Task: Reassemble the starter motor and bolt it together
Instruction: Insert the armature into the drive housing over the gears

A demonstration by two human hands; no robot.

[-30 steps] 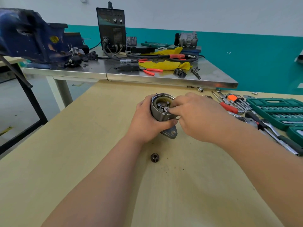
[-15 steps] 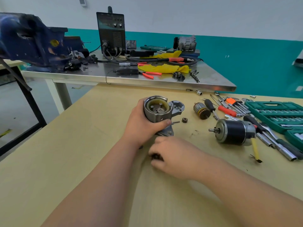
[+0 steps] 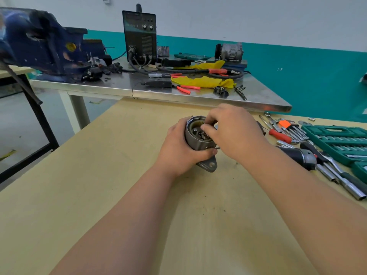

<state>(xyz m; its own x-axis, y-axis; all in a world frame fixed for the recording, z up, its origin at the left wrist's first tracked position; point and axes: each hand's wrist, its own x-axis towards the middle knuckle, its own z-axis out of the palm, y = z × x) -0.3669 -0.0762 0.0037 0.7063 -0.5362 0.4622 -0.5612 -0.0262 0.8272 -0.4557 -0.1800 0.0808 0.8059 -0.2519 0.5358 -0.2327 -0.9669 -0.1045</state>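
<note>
Two worktops: a pale wooden worktop (image 3: 99, 185) in front and one steel-topped worktop (image 3: 258, 96) butted behind it. On the steel one, far left, one big blue bench vise (image 3: 39, 42); mid-back one black box-shaped welding machine (image 3: 140, 36) with cables trailing; right of it crumpled yellow cloth (image 3: 202, 82) in two heaps, with one pair of orange-handled pliers (image 3: 185, 88) just beside the nearer heap. On the wooden worktop, right edge, one open green plastic socket case (image 3: 333, 139) and loose steel tools next to it. One black cylindrical motor body (image 3: 297, 155) lies near the case, partly hidden by the right forearm. The task's part, one grey metal starter housing (image 3: 195, 142), is mid-worktop, open mouth tilted up, its mounting ear touching the wood. Left hand (image 3: 178, 151) wraps round the housing wall, thumb across the front. Right hand (image 3: 236, 132) covers the mouth, fingertips bent inside; cannot tell whether they pinch anything. One red-handled screwdriver (image 3: 280, 135) lies beyond the right wrist.
</note>
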